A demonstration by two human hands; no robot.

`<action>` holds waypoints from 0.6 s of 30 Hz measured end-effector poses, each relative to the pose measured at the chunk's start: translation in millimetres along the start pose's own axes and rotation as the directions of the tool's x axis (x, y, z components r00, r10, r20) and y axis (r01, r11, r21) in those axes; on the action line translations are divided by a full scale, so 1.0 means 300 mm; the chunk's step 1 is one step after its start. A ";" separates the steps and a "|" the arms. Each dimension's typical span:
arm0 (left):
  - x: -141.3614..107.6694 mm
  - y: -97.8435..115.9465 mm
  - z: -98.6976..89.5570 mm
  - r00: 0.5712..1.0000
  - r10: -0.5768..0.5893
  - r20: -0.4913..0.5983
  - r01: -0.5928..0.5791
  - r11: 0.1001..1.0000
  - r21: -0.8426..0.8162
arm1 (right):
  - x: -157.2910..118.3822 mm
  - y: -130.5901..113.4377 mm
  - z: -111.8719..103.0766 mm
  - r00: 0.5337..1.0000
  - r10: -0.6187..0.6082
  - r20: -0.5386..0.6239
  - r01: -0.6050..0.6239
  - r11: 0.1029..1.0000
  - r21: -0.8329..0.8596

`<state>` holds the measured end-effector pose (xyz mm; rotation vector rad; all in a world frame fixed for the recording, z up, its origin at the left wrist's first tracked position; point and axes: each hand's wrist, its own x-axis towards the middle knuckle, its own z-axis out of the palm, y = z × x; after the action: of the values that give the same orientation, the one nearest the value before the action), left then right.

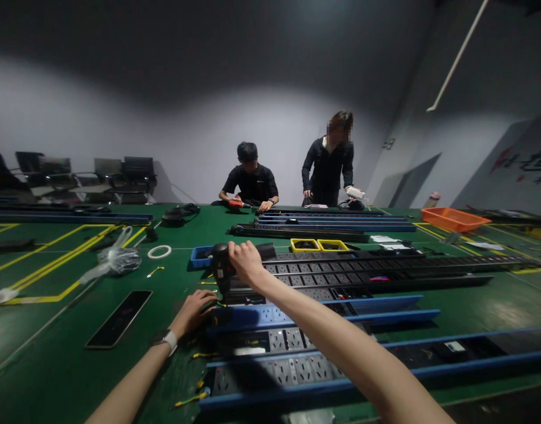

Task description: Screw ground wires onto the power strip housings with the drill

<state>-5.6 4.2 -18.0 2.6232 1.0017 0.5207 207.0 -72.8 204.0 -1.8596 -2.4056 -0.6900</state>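
Note:
My right hand point(245, 259) is wrapped round a black power drill point(221, 265), which points down at the left ends of the socket strips. Below and to its left, my left hand point(194, 311) rests at the end of a blue-edged strip point(261, 315); its fingers are bent, and their tips are partly lost against a yellow-green wire. Nearer to me lies another blue-edged strip with sockets point(248, 377), with a yellow-green wire point(191, 401) at its left end. Behind the drill are black socket strips point(332, 268).
On the green table point(53, 365) lie a phone point(119, 319), a white tape ring point(159, 252) and a plastic bag point(120, 259). A blue bin point(201, 257), yellow bins point(304, 244) and an orange basket point(455, 219) stand farther back. Two people are across the table.

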 end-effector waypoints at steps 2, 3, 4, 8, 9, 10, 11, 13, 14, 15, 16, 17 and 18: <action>0.004 0.016 0.008 0.999 -0.046 0.003 0.046 0.999 0.027 | -0.002 0.008 0.009 1.000 0.010 0.003 -0.010 1.000 -0.004; 0.003 0.025 0.010 0.998 -0.060 0.000 0.060 0.998 0.027 | -0.003 0.012 0.014 1.000 0.016 0.006 -0.016 1.000 -0.004; 0.001 0.032 0.011 0.998 -0.069 -0.001 0.069 0.997 0.021 | -0.004 0.016 0.020 1.000 0.022 0.009 -0.022 1.000 -0.003; -0.009 0.052 0.010 0.995 -0.104 0.006 0.104 0.995 0.004 | -0.004 0.033 0.046 0.999 0.043 0.014 -0.043 0.999 0.006; -0.011 0.054 0.009 0.994 -0.112 0.011 0.112 0.994 0.005 | -0.004 0.037 0.051 0.999 0.045 0.011 -0.045 0.999 0.008; -0.012 0.055 0.008 0.993 -0.119 0.015 0.119 0.993 0.006 | -0.004 0.040 0.055 0.999 0.046 0.008 -0.046 0.999 0.010; -0.013 0.055 0.007 0.992 -0.123 0.018 0.123 0.992 0.004 | -0.005 0.043 0.058 0.999 0.045 0.005 -0.045 0.999 0.011; -0.014 0.054 0.007 0.993 -0.120 0.020 0.120 0.993 0.000 | -0.008 0.048 0.061 0.999 0.041 0.000 -0.041 0.999 0.013; -0.015 0.054 0.007 0.993 -0.118 0.020 0.118 0.993 0.002 | -0.012 0.049 0.062 0.999 0.040 -0.001 -0.040 0.999 0.012; -0.016 0.054 0.007 0.993 -0.118 0.019 0.118 0.993 0.007 | -0.015 0.050 0.062 0.999 0.039 -0.001 -0.039 0.999 0.012; -0.017 0.055 0.006 0.993 -0.118 0.021 0.118 0.993 0.013 | -0.020 0.050 0.061 0.999 0.040 -0.001 -0.040 0.999 0.012; -0.018 0.057 0.005 0.992 -0.121 0.023 0.120 0.993 0.019 | -0.024 0.049 0.061 0.999 0.041 -0.001 -0.041 0.999 0.011; -0.018 0.060 0.003 0.992 -0.124 0.025 0.124 0.992 0.023 | -0.028 0.048 0.061 0.999 0.041 -0.001 -0.041 0.999 0.011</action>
<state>1.4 -12.7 -13.2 2.5585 1.1591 0.4467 227.3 -71.2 190.0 -1.8982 -2.3581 -0.6740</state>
